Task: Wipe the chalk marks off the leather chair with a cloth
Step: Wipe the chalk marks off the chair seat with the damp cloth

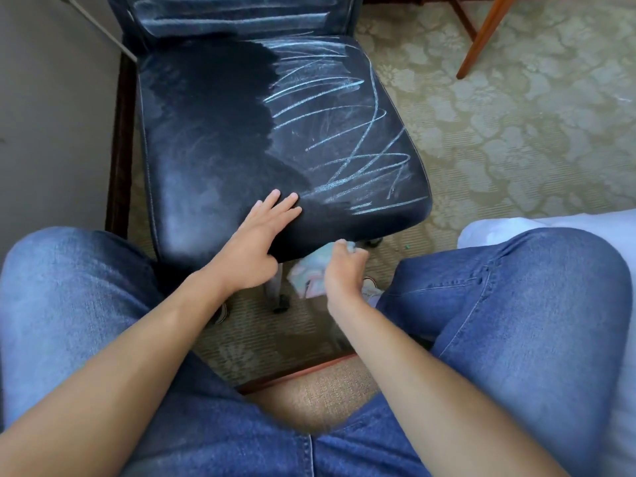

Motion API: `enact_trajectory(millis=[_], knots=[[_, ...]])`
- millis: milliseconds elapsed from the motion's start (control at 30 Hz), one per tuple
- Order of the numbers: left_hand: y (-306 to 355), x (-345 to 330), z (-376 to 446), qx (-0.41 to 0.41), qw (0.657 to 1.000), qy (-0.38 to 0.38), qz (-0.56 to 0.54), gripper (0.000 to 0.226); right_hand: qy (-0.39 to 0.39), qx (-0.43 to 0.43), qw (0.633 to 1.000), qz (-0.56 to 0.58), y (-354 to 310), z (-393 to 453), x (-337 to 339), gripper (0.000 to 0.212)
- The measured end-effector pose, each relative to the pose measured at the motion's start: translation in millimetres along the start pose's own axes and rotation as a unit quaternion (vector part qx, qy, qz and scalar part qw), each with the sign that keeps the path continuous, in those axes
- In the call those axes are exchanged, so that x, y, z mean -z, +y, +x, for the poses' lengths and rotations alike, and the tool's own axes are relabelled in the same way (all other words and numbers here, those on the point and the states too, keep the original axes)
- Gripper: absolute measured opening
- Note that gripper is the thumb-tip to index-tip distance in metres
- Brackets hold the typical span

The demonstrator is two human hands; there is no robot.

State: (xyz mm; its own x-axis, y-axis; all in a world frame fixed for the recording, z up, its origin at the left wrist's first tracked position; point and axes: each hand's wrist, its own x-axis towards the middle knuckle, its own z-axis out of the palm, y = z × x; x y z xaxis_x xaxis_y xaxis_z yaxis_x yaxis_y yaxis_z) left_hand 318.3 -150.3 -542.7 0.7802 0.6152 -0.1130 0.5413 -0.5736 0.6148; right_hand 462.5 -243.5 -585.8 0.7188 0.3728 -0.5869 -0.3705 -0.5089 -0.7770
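Both hands sit at the near edge of the seat, in the middle of the frame. Her or his left hand [256, 241] lies spread and flat, fingers straight, pressing on the front lip of the leather chair [220, 139] as if to steady it, and holds nothing. Just right of it, the right hand [344, 270] is clenched round a bunched pastel cloth [304, 275], which hangs below the seat's front edge, off the leather; the blur there makes the exact grip hard to read.

Chalk marks [344, 132] cover the right half of the seat in pale scribbles, and more streak the backrest at the top of the frame; the left half looks dark and mostly wiped.

Risks, as I judge them: the chair seems to stand on castors, so a firm stroke could roll it if the bracing palm slips. A chalk-loaded cloth might also smear dust back over the clean half.
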Motion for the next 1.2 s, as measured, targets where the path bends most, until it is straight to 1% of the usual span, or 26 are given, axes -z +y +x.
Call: enact_trajectory(millis=[33, 67, 100, 133, 167, 233, 267, 333, 433, 500, 567, 600, 633, 667, 700, 733, 800, 867, 933, 967, 1000, 1033, 1067, 1100, 1133, 1200], knots=[[-1.7, 4.0, -1.4, 0.004, 1.0, 0.013, -0.01, 0.1, 0.052, 0.006, 0.998, 0.029, -5.6, 11.2, 6.9, 0.032], [-4.3, 6.8, -3.1, 0.009, 0.999, 0.041, 0.01, 0.093, 0.105, 0.015, 0.992, 0.065, -15.7, 22.9, 16.6, 0.034], [-7.8, 8.7, -4.9, 0.016, 0.995, 0.078, 0.068, 0.086, 0.148, 0.031, 0.984, 0.098, -26.8, 37.2, 27.5, 0.036], [-11.2, 10.8, -7.5, 0.036, 0.984, 0.109, 0.136, 0.08, 0.172, 0.05, 0.976, 0.122, -38.6, 48.3, 37.2, 0.038], [-13.2, 13.8, -9.8, 0.074, 0.973, 0.122, 0.182, 0.075, 0.181, 0.067, 0.973, 0.128, -47.9, 58.8, 44.1, 0.038], [-14.8, 18.7, -13.9, 0.152, 0.964, 0.102, 0.191, 0.071, 0.18, 0.09, 0.975, 0.093, -50.7, 65.6, 43.2, 0.041], [-15.2, 19.2, -15.6, 0.165, 0.964, 0.087, 0.188, 0.071, 0.168, 0.096, 0.979, 0.068, -43.2, 61.6, 35.5, 0.043], [-14.9, 19.4, -18.2, 0.153, 0.965, 0.073, 0.2, 0.07, 0.128, 0.077, 0.988, 0.044, -19.1, 39.2, 11.1, 0.048], [-18.8, 21.1, -21.8, 0.136, 0.967, 0.068, 0.205, 0.068, 0.023, -0.019, 0.998, 0.05, 18.8, -9.0, -35.5, 0.045], [-21.4, 27.2, -22.8, 0.138, 0.974, 0.064, 0.17, 0.07, -0.053, -0.081, 0.994, 0.049, 37.2, -43.5, -65.5, 0.046], [-22.4, 34.6, -23.8, 0.139, 0.981, 0.062, 0.117, 0.072, -0.155, -0.16, 0.966, 0.135, 50.3, -67.3, -88.7, 0.045], [-23.3, 36.8, -25.2, 0.137, 0.984, 0.063, 0.097, 0.072, -0.204, -0.206, 0.935, 0.203, 54.0, -72.6, -94.2, 0.045], [-25.2, 37.9, -26.3, 0.134, 0.985, 0.068, 0.084, 0.072, -0.234, -0.231, 0.913, 0.242, 53.7, -74.3, -95.7, 0.046], [-26.9, 38.0, -26.8, 0.13, 0.986, 0.076, 0.074, 0.071, -0.248, -0.224, 0.911, 0.239, 51.4, -68.3, -92.0, 0.045], [-28.3, 38.1, -27.6, 0.129, 0.986, 0.084, 0.06, 0.07, -0.24, -0.222, 0.912, 0.249, 45.3, -58.7, -84.1, 0.043], [-29.0, 38.5, -28.5, 0.129, 0.987, 0.089, 0.041, 0.069, -0.217, -0.213, 0.92, 0.245, 32.7, -52.2, -72.9, 0.038], [-29.3, 39.3, -30.3, 0.134, 0.987, 0.089, 0.002, 0.067, -0.128, -0.173, 0.951, 0.223, 11.5, -21.3, -45.8, 0.026], [-27.6, 39.2, -30.6, 0.139, 0.986, 0.087, -0.032, 0.065, -0.006, -0.137, 0.954, 0.267, -18.8, 7.9, -11.7, 0.022], [-24.8, 37.6, -29.3, 0.146, 0.983, 0.087, -0.064, 0.064, 0.096, -0.022, 0.965, 0.245, -42.5, 33.2, 15.7, 0.028], [-23.6, 36.6, -28.3, 0.148, 0.983, 0.083, -0.076, 0.063, 0.117, 0.055, 0.969, 0.21, -52.8, 34.4, 21.7, 0.034], [-22.2, 35.9, -27.5, 0.151, 0.982, 0.076, -0.086, 0.063, 0.121, 0.132, 0.971, 0.158, -57.4, 27.5, 19.6, 0.04], [-21.1, 35.6, -26.9, 0.152, 0.981, 0.069, -0.098, 0.062, 0.111, 0.189, 0.971, 0.098, -56.6, 14.5, 8.9, 0.045], [-19.0, 36.0, -26.5, 0.152, 0.98, 0.061, -0.112, 0.06, 0.082, 0.236, 0.967, 0.039, -50.7, -4.1, -4.1, 0.05], [-17.4, 36.2, -26.4, 0.151, 0.979, 0.055, -0.126, 0.058, 0.04, 0.291, 0.956, -0.027, -39.1, -24.0, -19.4, 0.054], [-15.9, 36.3, -26.5, 0.148, 0.978, 0.051, -0.136, 0.057, -0.008, 0.344, 0.934, -0.098, -24.8, -46.5, -34.7, 0.055], [-13.9, 36.7, -27.0, 0.144, 0.977, 0.051, -0.148, 0.061, -0.099, 0.386, 0.889, -0.223, 10.6, -83.4, -57.9, 0.052]])
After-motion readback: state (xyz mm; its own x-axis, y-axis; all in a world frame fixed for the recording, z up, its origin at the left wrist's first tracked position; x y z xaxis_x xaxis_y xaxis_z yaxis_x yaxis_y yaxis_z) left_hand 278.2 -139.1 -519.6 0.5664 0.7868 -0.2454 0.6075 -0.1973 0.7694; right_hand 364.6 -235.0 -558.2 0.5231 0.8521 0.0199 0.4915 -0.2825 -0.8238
